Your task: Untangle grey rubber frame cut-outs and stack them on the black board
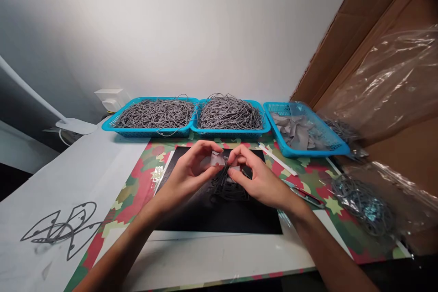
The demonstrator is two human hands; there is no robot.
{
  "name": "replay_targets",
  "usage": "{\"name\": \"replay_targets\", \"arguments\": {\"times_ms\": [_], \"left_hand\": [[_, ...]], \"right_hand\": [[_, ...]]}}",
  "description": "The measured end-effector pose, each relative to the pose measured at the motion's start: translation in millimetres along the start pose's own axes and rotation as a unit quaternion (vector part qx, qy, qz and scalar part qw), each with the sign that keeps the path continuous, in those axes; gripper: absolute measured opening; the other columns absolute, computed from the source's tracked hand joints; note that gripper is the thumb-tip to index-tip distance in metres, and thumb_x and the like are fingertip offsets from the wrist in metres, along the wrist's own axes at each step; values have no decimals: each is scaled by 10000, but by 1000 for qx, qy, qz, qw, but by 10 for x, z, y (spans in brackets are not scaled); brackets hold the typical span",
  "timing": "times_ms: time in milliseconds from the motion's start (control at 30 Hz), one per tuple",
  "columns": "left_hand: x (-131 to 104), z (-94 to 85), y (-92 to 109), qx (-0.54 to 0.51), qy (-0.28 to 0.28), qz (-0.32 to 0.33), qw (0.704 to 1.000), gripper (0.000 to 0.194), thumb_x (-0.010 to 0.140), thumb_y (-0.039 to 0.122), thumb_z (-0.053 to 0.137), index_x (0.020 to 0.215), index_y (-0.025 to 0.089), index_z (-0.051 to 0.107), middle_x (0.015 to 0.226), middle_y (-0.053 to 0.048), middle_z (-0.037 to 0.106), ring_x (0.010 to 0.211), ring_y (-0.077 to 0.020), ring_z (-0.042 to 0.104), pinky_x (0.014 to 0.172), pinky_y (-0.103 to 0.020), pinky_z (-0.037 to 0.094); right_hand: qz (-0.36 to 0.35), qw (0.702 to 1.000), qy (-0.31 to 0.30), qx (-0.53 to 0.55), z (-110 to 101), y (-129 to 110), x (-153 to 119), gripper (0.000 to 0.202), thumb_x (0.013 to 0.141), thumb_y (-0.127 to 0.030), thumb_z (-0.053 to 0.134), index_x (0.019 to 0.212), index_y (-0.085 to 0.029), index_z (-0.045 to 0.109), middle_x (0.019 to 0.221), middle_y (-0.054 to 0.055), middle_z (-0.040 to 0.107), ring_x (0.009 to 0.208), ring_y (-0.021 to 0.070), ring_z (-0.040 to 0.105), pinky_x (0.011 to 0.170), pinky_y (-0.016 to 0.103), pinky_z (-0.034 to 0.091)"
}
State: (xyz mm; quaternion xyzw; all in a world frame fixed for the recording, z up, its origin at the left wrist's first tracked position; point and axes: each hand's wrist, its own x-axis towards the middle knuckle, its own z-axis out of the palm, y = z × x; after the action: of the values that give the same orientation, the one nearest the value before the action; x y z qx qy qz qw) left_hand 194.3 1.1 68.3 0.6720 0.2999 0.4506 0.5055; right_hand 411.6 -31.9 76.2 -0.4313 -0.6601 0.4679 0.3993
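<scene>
My left hand (190, 169) pinches a small whitish, translucent piece (216, 159) between thumb and index finger, over the middle of a black mat (191, 221). Close beside it, my right hand (256, 175) is closed, with thumb and fingertips together at the top of a tangle of thin grey cords (224, 187). Something pale shows by the right thumb, but what those fingertips hold is too small to make out. The cords are on or just over the mat, partly hidden behind both hands.
Blue baskets (147, 132) line the wall, two heaped with grey cords (229, 114); the right basket (308, 151) holds greyish film pieces (297, 132). Scissors (304, 194) and a white strip (278, 160) lie right, near bagged cords (366, 205). Looped cords (63, 232) lie left; cardboard (345, 32) stands right.
</scene>
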Motion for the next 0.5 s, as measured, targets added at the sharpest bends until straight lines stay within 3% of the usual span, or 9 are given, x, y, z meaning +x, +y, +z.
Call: {"name": "replay_targets", "arguments": {"times_ms": [133,200,300,367,500], "left_hand": [[-4,-49,89,73,0,-7,997,199,1043,300,718,1236,251,726,1236,-74,740,1175,-243,717,987,-329,604],[-13,-83,156,137,3,-15,990,200,1055,322,694,1235,263,757,1244,-71,767,1146,-253,732,964,-339,607],[-21,-113,239,190,17,-15,982,186,1030,336,728,1184,263,804,1202,-59,809,1047,-251,753,921,-345,606],[-14,-110,271,165,24,-7,986,181,1018,329,747,1171,256,810,1203,-58,821,1063,-253,764,943,-348,606],[57,-69,297,31,25,1,999,180,1007,340,779,1143,226,806,1191,-77,824,1122,-264,771,991,-362,606]], "right_hand": [[60,995,-27,72,-19,51,5,311,998,-423,767,1155,-281,540,819,-67,634,723,145,628,684,281,491],[90,991,-20,95,-41,76,16,437,918,-536,863,1114,-266,581,768,-67,647,667,150,655,647,288,525],[74,995,2,61,-65,60,35,419,874,-581,901,982,-222,712,758,-25,682,675,162,657,643,304,521],[35,999,14,21,-74,17,48,345,922,-550,867,950,-215,792,834,12,737,757,183,671,687,322,513],[-35,999,24,1,-74,-63,92,213,1020,-451,785,1059,-246,831,1038,39,791,976,229,720,869,367,544]]}}
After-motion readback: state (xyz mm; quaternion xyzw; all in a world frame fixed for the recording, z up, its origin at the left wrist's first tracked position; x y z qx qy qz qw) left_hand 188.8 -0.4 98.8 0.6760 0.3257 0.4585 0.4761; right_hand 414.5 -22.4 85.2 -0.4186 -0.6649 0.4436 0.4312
